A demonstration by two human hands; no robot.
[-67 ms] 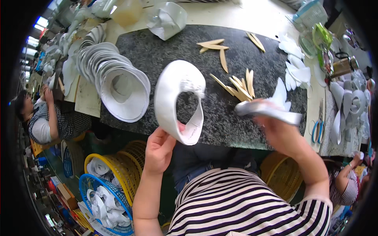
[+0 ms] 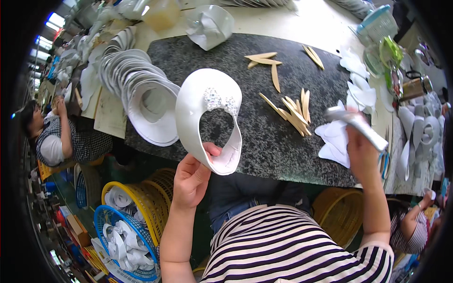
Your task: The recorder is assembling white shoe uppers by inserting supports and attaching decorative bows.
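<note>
My left hand [image 2: 191, 181] pinches the near end of a white shoe upper [image 2: 189, 101], thumb inside its opening. The upper is held up over the dark speckled board [image 2: 264, 155], with sparkly stones at the toe edge of the opening. On the right, my right hand [image 2: 362, 153] grips a long silvery-white piece [image 2: 365, 131]. Motion blurs that piece and I cannot make out its kind. Beside and under it lie white petal-shaped pieces [image 2: 334, 141]. Several thin tan, pointed strips [image 2: 296, 113] lie on the board between my hands.
A nested row of white shoe uppers [image 2: 153, 111] leans along the left. A clear plastic container [image 2: 210, 28] stands at the back. Blue-handled scissors [image 2: 386, 162] lie at right. Below left are a blue basket [image 2: 97, 221] and a yellow basket [image 2: 158, 203] of white pieces. Another person [image 2: 61, 137] sits at left.
My right hand has swung right and slightly up with the silvery-white piece, which now tilts more steeply. The upper in my left hand has turned slightly, showing its sparkly stones more clearly.
</note>
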